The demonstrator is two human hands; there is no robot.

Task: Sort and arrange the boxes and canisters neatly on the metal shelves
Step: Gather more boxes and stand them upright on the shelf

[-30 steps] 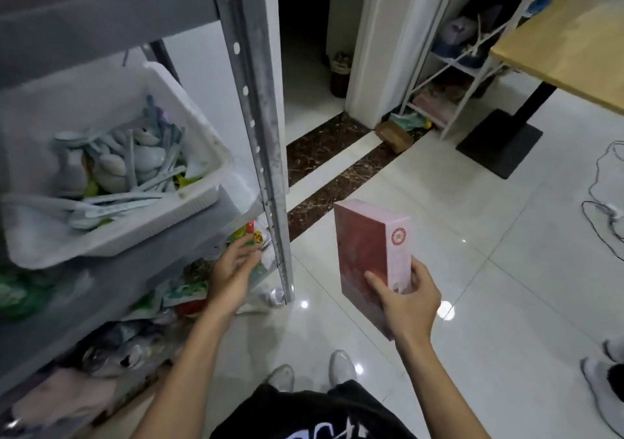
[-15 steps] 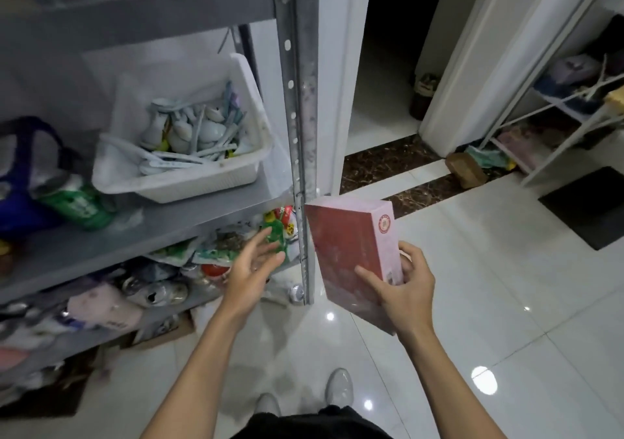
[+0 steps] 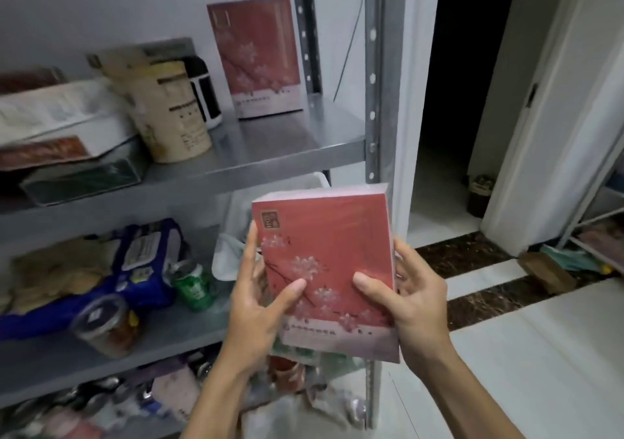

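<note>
From the head camera, we now hold the red blossom-print box (image 3: 324,269) in both hands: our left hand (image 3: 261,307) has joined our right hand (image 3: 413,300), fingers clasping its sides. It is raised before the metal shelf (image 3: 270,155), where a matching box (image 3: 261,55) stands. We judge placement beside it comes next.

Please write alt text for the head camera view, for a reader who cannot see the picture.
Two bare hands, left hand and right hand, hold a red cardboard box with white blossom print upright in front of grey metal shelves. A matching red blossom box stands on the upper shelf beside a beige paper canister.
</note>
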